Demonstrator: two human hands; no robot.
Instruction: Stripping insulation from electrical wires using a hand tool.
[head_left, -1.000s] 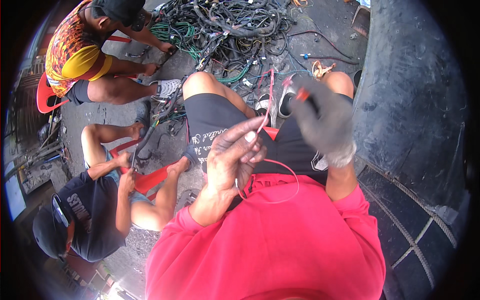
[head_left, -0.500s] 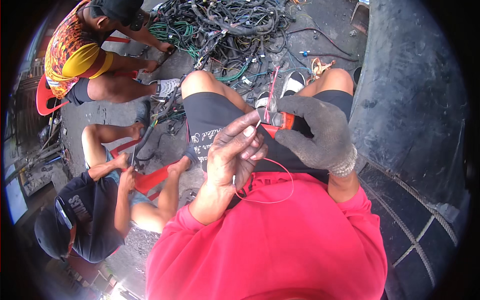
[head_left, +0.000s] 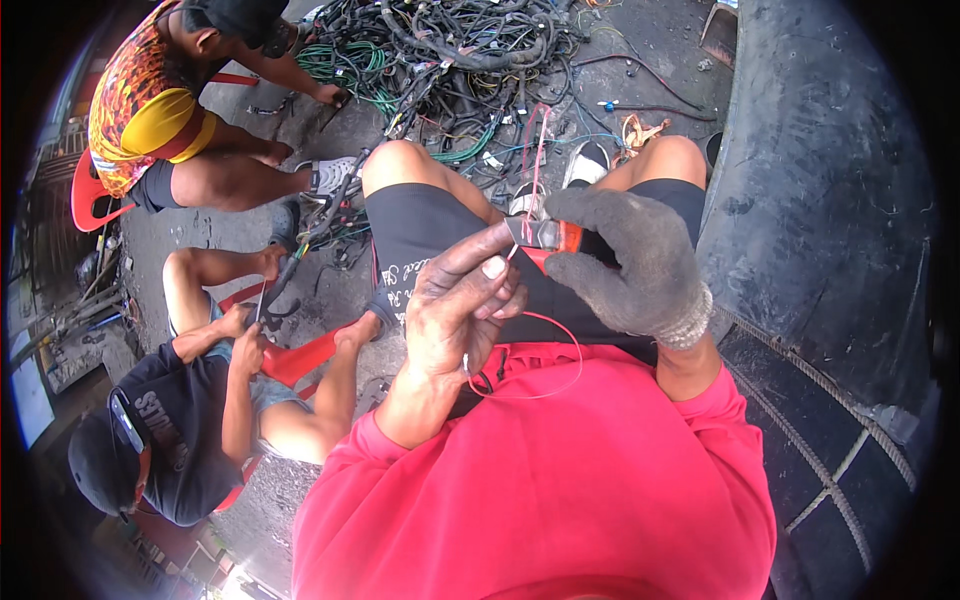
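A thin red wire (head_left: 581, 372) is pinched between the thumb and fingers of my bare left hand (head_left: 455, 305). It loops below that hand, and its short whitish end sticks up past my thumb. My right hand (head_left: 640, 265), in a dark grey glove, is closed around pliers (head_left: 569, 237) with orange-red handles. Their metal jaws meet my left index fingertip, right beside the wire's end. Beyond the jaws rise thin pink and pale strands (head_left: 541, 150); whether the jaws grip them I cannot tell.
A large tangled heap of cable harnesses (head_left: 470, 50) lies on the ground ahead. Two co-workers sit at left, one in a patterned shirt (head_left: 150, 110), one in a black shirt (head_left: 190, 420). A big dark rubbery surface (head_left: 820, 200) with ropes (head_left: 800, 440) borders my right.
The pliers and my gloved hand have shifted slightly left. The pink strands have risen and spread apart. One hand of the co-worker in the patterned shirt has moved back toward the knee.
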